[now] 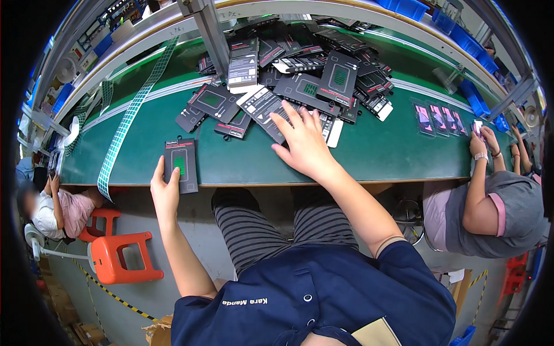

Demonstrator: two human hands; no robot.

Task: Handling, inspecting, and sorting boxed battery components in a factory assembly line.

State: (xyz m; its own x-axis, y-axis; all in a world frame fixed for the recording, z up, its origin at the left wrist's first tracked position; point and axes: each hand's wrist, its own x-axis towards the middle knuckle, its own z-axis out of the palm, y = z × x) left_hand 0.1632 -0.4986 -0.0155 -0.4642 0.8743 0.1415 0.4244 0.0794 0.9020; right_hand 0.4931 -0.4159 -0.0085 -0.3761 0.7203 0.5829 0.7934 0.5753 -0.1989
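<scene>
My left hand [166, 193] grips a flat black cardboard box [187, 166] with a green panel on its face, upright at the table's front edge. The thumb lies across its front. Fingers spread, my right hand [306, 141] reaches over the near side of a heap of similar boxes [288, 46]. Its fingertips rest on or just above a tilted box [258, 109] with printed text and a pale end flap; the hand partly covers it. Left of that, a black box [213, 101] with a dark green panel lies on others. Several boxes have white flaps sticking out.
A long strip of green labels [135, 109] hangs over the front edge on the left. Clear packets with pink contents [437, 120] lie at right, near a co-worker [490, 207]. A metal post [209, 34] and shelf stand beyond. An orange stool [124, 260] is at lower left.
</scene>
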